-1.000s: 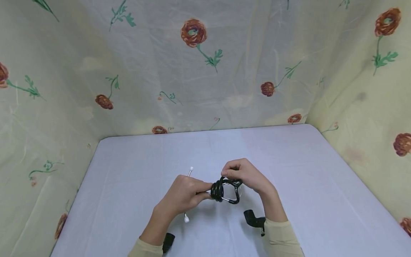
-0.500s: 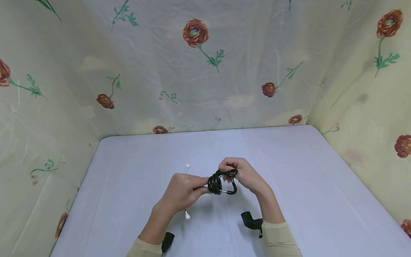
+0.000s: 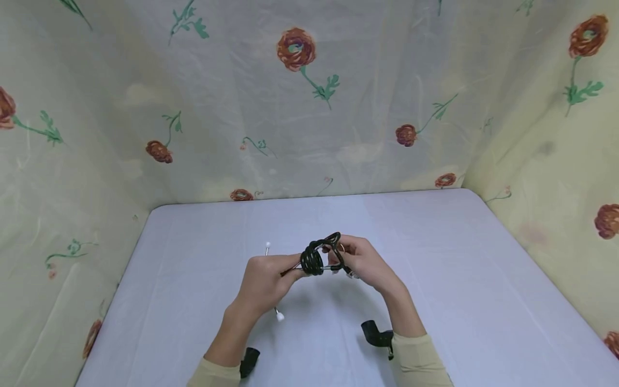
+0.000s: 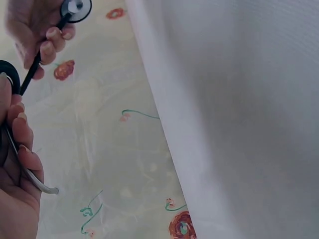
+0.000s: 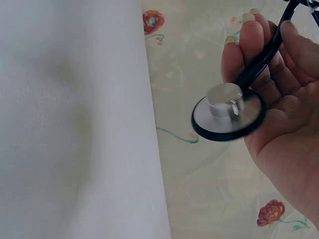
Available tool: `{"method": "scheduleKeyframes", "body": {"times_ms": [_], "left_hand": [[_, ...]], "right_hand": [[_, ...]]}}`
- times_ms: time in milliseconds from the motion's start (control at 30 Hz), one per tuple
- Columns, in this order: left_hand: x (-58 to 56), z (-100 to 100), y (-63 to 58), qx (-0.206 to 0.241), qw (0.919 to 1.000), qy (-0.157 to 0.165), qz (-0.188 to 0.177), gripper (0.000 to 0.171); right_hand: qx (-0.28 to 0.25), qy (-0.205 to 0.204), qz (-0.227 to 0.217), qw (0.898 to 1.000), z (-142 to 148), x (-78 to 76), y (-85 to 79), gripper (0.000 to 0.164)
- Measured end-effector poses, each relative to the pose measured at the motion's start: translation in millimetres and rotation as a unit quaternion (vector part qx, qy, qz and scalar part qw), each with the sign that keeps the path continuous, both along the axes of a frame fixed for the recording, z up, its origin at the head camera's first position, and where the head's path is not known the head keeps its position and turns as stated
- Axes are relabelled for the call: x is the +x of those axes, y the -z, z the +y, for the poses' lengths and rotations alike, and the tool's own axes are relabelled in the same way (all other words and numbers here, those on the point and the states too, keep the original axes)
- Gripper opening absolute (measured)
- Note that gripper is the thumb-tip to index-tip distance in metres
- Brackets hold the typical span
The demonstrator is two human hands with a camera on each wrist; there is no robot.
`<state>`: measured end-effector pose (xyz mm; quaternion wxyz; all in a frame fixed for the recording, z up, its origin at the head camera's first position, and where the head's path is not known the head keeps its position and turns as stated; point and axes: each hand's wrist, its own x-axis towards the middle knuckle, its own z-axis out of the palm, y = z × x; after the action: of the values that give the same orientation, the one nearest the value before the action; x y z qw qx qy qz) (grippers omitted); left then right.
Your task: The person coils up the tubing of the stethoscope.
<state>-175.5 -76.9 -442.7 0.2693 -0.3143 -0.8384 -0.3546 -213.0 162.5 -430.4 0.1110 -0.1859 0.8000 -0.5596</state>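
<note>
A stethoscope with its black tubing wound into a coil (image 3: 311, 261) is held above the table between both hands. My left hand (image 3: 263, 284) grips its metal ear tubes (image 4: 36, 180), and white eartips (image 3: 280, 317) stick out on either side of that hand. My right hand (image 3: 366, 262) holds the tubing close to the chestpiece, fingers curled around it at the right of the coil. In the right wrist view the round silver chestpiece (image 5: 207, 120) with a black rim hangs beside the fingers. The left palm is partly cut off in the left wrist view.
A white-covered table (image 3: 203, 231) lies beneath the hands. Flower-patterned curtains (image 3: 358, 107) enclose it at the back and both sides. Black curved wrist attachments (image 3: 376, 334) show by both sleeves.
Both hands have shifted left and slightly away with the stethoscope, raising it in view. The right fingers have gone from the top of the coil to the tubing at its right end.
</note>
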Motion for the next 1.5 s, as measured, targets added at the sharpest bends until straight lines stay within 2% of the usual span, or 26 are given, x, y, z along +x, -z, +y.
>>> {"method": "scheduleKeyframes", "body": {"times_ms": [267, 400, 667, 833, 1033, 1267, 1500], "left_hand": [[-3.0, -1, 0.7, -0.014, 0.9985, -0.05, -0.02, 0.025], [-3.0, -4, -0.3, -0.004, 0.9966, -0.078, -0.025, 0.027], [-2.8, -8, -2.1, -0.001, 0.9939, -0.103, -0.041, 0.027], [-3.9, -8, -1.8, -0.015, 0.9901, -0.131, -0.047, 0.026], [-5.5, -9, -1.2, -0.027, 0.9856, -0.15, -0.073, 0.021], [-6.1, -9, -0.2, -0.031, 0.9825, -0.16, -0.091, 0.02], [-4.8, -8, 0.3, -0.035, 0.9794, -0.168, -0.106, 0.017]], "right_hand": [[0.015, -0.017, -0.014, 1.0, -3, 0.7, 0.4, 0.02], [0.026, -0.019, -0.018, 0.999, -5, 0.8, 0.5, 0.017], [0.041, -0.032, -0.013, 0.999, -9, 1.7, 0.7, 0.013], [0.032, -0.037, -0.02, 0.999, -11, 3.5, 0.3, 0.01], [0.01, -0.035, -0.036, 0.999, -15, 4.7, -1.7, 0.014], [-0.02, -0.088, -0.024, 0.996, -13, 8.2, -6.3, 0.011], [-0.037, -0.143, -0.026, 0.989, -12, 8.4, -5.8, 0.02]]}}
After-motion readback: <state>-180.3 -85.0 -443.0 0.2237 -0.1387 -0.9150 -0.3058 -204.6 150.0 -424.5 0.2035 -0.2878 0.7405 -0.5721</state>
